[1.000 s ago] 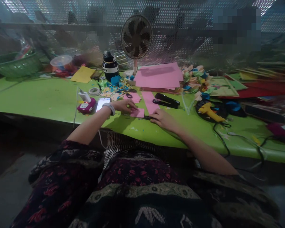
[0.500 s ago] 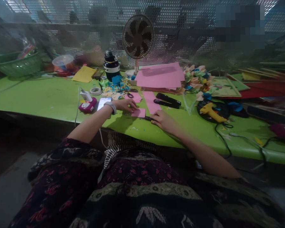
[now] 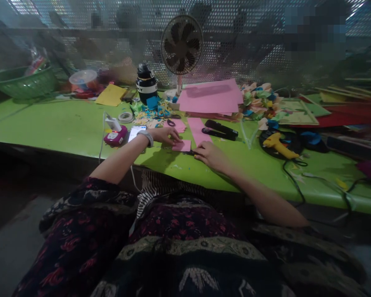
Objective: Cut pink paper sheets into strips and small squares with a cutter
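Note:
A small pink paper piece (image 3: 183,145) lies on the green table in front of me. My left hand (image 3: 166,135), a pale watch on its wrist, has bent fingers gripping the paper's left end against the table. At the paper's lower right edge, my right hand (image 3: 210,155) is closed around a slim dark tool (image 3: 189,152). That tool's kind is hard to make out, since my fingers cover much of it. Beyond the hands are a long pink paper strip (image 3: 198,130), a black stapler (image 3: 220,130) and dark-handled scissors (image 3: 171,123) on pink sheets.
A phone (image 3: 137,131) and a purple socket adapter (image 3: 115,136) are left of my hands. Behind stand a bottle (image 3: 146,86), a fan (image 3: 181,44) and stacked pink sheets (image 3: 210,97). A yellow glue gun (image 3: 280,145) with trailing cords lies at right.
My right hand has shifted slightly left with the dark tool, bringing it further along the small paper's lower edge. The left hand keeps its place on the paper; the view has tilted slightly.

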`<state>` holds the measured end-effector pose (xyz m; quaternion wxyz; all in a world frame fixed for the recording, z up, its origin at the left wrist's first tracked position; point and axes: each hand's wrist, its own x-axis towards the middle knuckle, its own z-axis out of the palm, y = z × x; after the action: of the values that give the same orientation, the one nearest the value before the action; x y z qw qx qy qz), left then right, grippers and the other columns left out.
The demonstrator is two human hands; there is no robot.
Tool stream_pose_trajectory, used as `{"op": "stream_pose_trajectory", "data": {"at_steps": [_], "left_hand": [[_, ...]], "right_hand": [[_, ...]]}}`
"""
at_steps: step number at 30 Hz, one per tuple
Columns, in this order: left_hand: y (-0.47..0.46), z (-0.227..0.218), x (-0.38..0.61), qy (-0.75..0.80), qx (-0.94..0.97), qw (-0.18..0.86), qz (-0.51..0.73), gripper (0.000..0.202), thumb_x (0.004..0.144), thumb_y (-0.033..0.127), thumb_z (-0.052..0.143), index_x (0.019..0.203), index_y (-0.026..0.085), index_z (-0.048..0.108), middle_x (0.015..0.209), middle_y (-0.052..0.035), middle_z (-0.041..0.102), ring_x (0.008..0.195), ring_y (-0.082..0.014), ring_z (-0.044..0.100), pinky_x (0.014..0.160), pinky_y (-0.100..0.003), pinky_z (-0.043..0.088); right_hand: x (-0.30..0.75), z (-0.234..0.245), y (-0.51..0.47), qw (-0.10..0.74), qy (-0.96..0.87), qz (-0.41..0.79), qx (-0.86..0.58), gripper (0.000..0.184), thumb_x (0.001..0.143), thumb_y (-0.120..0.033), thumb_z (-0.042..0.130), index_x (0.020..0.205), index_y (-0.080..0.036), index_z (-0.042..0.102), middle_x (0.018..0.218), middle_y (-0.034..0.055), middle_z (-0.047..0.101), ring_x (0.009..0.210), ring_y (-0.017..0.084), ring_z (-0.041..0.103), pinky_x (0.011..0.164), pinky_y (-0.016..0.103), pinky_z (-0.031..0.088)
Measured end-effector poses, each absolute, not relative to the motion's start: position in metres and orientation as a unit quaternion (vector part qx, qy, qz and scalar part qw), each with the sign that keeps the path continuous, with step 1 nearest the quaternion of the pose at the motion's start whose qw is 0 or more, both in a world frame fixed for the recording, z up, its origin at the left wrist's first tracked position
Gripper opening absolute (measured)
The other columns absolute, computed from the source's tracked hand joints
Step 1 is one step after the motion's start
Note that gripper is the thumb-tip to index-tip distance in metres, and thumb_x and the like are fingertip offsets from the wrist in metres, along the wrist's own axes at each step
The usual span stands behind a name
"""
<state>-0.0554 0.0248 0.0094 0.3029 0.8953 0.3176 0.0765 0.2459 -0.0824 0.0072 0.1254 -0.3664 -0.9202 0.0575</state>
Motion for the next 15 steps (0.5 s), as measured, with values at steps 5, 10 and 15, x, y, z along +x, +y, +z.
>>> {"op": "stream_pose_trajectory", "data": {"at_steps": [5, 10, 15], "left_hand": [[0.022, 0.011, -0.053, 0.305, 0.896, 0.31, 0.087, 0.033, 0.082, 0.039, 0.077, 0.114, 0.033, 0.084, 0.124, -0.0076, 0.072, 0.113, -0.0256, 0.06, 0.105, -0.039, 0.047], [0.019, 0.016, -0.051, 0.316, 0.888, 0.322, 0.09, 0.032, 0.079, 0.037, 0.079, 0.109, 0.032, 0.085, 0.125, -0.0075, 0.072, 0.113, -0.0264, 0.061, 0.106, -0.04, 0.047], [0.018, 0.017, -0.049, 0.318, 0.887, 0.323, 0.092, 0.03, 0.078, 0.034, 0.079, 0.107, 0.03, 0.086, 0.122, -0.0079, 0.073, 0.113, -0.0262, 0.061, 0.104, -0.039, 0.047]], "right_hand": [[0.24, 0.008, -0.083, 0.123, -0.92, 0.074, -0.364, 0.028, 0.1, -0.025, 0.061, 0.12, -0.018, 0.078, 0.109, 0.0167, 0.067, 0.105, 0.031, 0.061, 0.092, 0.046, 0.052], [0.238, 0.007, -0.081, 0.132, -0.923, 0.07, -0.355, 0.027, 0.1, -0.025, 0.061, 0.118, -0.02, 0.079, 0.109, 0.0164, 0.066, 0.104, 0.031, 0.06, 0.091, 0.047, 0.051], [0.231, 0.01, -0.084, 0.131, -0.925, 0.093, -0.344, 0.026, 0.099, -0.025, 0.062, 0.118, -0.022, 0.08, 0.108, 0.0142, 0.067, 0.102, 0.029, 0.061, 0.089, 0.043, 0.051]]}}
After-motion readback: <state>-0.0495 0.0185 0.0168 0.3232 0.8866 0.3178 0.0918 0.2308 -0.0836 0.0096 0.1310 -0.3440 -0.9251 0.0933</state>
